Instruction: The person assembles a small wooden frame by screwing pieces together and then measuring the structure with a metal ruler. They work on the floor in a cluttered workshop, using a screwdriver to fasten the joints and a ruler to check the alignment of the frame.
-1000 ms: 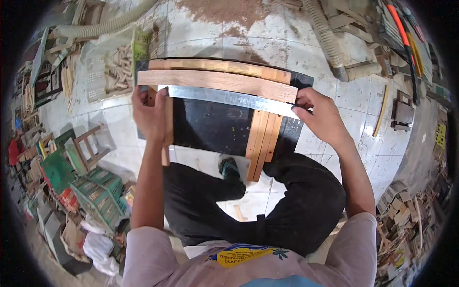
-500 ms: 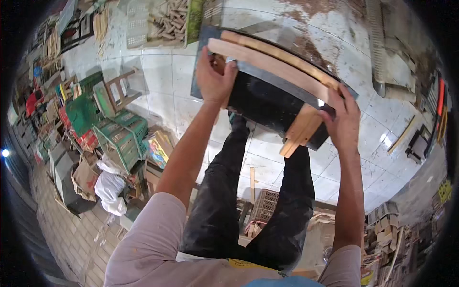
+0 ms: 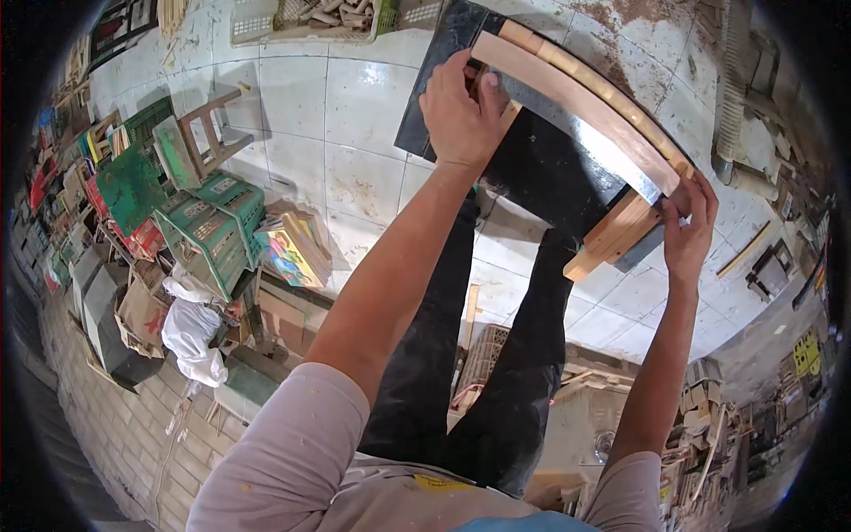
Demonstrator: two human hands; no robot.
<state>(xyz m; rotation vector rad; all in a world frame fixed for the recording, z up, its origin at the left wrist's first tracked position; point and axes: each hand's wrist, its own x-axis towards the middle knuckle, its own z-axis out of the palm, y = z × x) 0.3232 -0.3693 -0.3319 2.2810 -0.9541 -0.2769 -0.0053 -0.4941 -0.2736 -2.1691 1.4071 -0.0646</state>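
A pale, flat wooden strip [image 3: 576, 111] spans the space between my hands. My left hand [image 3: 463, 113] is closed around its left end, the thumb apart from the fingers. Its right end is in my right hand [image 3: 691, 226], fingers over the far side and thumb on the near side. Below the strip lies a dark board [image 3: 536, 155]. Just beyond the strip, along the board's far side, runs a yellowish wooden rail [image 3: 581, 75]. A wooden block [image 3: 616, 232] sticks out over the board's near right edge. Another block is partly covered by my left hand.
White floor tiles [image 3: 363, 106] surround the board, with my legs beneath it. A crate [image 3: 306, 35] of wooden pieces stands at the far left. Nearer left are a green crate [image 3: 213, 222], a small wooden frame [image 3: 213, 137] and a white bag [image 3: 193, 341]. Scrap wood [image 3: 709, 443] lies at near right.
In the picture, the board, the strip and both hands have shifted to the right. The strip tilts more steeply down to the right. Both hands stay at its ends.
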